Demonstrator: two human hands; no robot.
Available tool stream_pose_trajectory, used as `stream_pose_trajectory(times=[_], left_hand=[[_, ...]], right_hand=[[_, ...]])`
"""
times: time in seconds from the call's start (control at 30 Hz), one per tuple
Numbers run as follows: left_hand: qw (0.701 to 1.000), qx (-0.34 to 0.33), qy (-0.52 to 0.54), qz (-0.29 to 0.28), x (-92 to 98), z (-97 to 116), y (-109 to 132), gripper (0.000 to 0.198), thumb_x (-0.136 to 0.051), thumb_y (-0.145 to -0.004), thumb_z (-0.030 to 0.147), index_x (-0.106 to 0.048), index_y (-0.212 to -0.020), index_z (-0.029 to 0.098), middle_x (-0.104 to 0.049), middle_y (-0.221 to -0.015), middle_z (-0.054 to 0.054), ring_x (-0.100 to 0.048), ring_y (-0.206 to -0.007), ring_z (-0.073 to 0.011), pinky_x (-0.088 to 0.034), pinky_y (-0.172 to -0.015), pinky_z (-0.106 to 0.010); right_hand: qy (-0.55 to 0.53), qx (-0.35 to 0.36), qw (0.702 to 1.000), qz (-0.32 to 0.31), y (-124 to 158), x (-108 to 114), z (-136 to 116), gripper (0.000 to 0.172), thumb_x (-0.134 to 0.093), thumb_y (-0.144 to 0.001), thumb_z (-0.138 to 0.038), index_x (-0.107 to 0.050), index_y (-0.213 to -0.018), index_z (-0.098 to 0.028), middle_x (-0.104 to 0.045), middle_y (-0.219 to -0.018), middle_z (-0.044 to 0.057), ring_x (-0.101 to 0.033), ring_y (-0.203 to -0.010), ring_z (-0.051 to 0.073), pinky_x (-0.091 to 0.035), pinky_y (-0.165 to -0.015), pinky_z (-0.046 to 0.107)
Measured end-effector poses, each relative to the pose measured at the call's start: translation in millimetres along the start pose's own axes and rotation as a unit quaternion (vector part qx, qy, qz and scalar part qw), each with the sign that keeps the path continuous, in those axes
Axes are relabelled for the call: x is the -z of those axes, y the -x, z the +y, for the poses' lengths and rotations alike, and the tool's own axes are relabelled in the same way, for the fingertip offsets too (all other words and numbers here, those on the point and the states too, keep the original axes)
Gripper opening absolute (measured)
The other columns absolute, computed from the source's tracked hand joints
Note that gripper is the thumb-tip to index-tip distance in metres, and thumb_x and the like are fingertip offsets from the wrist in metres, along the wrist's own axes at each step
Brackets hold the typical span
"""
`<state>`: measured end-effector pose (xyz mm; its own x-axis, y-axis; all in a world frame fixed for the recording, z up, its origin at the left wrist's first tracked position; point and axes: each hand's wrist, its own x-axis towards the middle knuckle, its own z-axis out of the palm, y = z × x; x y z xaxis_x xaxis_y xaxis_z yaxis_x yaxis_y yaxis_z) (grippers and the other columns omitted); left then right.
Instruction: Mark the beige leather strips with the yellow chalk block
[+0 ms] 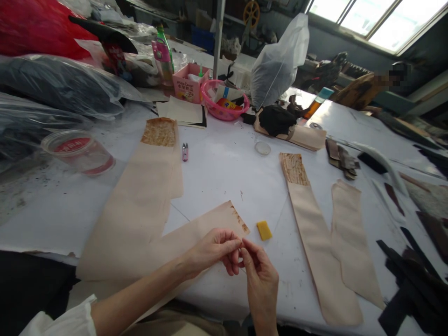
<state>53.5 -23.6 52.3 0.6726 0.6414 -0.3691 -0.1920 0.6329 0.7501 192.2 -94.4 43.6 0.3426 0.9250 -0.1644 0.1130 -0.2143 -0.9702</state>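
Note:
My left hand (222, 247) and my right hand (259, 273) meet fingertip to fingertip over the near part of the table. Both are closed in a pinch, and whatever lies between the fingertips is too small to make out. Under my left forearm runs a beige leather-like strip (206, 217) with brown stains along its far end. A small yellow block (264, 230) lies just beyond my right hand. To the left, a stack of larger beige pieces (129, 200) has a brown-stained far end. Pink thread snips (185, 152) lie beside that stack.
Two long beige pieces (315, 233) lie on the right, with dark scraps (409, 275) past them. A plastic tub (79, 151) stands left. At the back are a pink basket (224, 109), a pink box (189, 86) and a filled plastic bag (276, 65). A person (364, 88) is at the far right.

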Motion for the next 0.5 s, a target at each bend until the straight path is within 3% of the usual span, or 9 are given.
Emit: stream_pose_trajectory(times=[0.27, 0.4, 0.5], left_hand=[[0.999, 0.043, 0.023, -0.023, -8.0, -13, 11, 0.044, -0.064, -0.084, 0.054, -0.061, -0.080, 0.010, -0.067, -0.069, -0.007, -0.064, -0.051, -0.0123, -0.050, -0.047, -0.019], [0.997, 0.055, 0.057, -0.025, -16.9, -18, 15, 0.046, -0.063, -0.084, 0.055, -0.062, -0.080, 0.009, -0.069, -0.073, -0.010, -0.064, -0.051, -0.0122, -0.049, -0.045, -0.018], [0.996, 0.063, 0.057, -0.015, -20.3, -23, 16, 0.048, -0.058, -0.087, 0.056, -0.062, -0.077, 0.009, -0.068, -0.072, -0.010, -0.060, -0.046, -0.0089, -0.045, -0.041, -0.015]], right_hand=[[-0.011, 0.096, 0.995, -0.040, 1, 9, 7, 0.007, -0.069, -0.085, -0.026, -0.077, -0.087, -0.027, -0.066, -0.092, 0.002, -0.064, -0.087, 0.016, -0.054, -0.076, 0.024], [0.013, 0.119, 0.993, -0.004, 10, 12, 14, 0.007, -0.070, -0.085, -0.027, -0.076, -0.082, -0.027, -0.066, -0.088, 0.002, -0.066, -0.083, 0.016, -0.057, -0.073, 0.024], [0.082, 0.183, 0.979, 0.032, 15, 14, 19, 0.010, -0.068, -0.088, -0.029, -0.078, -0.088, -0.028, -0.069, -0.091, 0.003, -0.068, -0.084, 0.017, -0.058, -0.075, 0.024]])
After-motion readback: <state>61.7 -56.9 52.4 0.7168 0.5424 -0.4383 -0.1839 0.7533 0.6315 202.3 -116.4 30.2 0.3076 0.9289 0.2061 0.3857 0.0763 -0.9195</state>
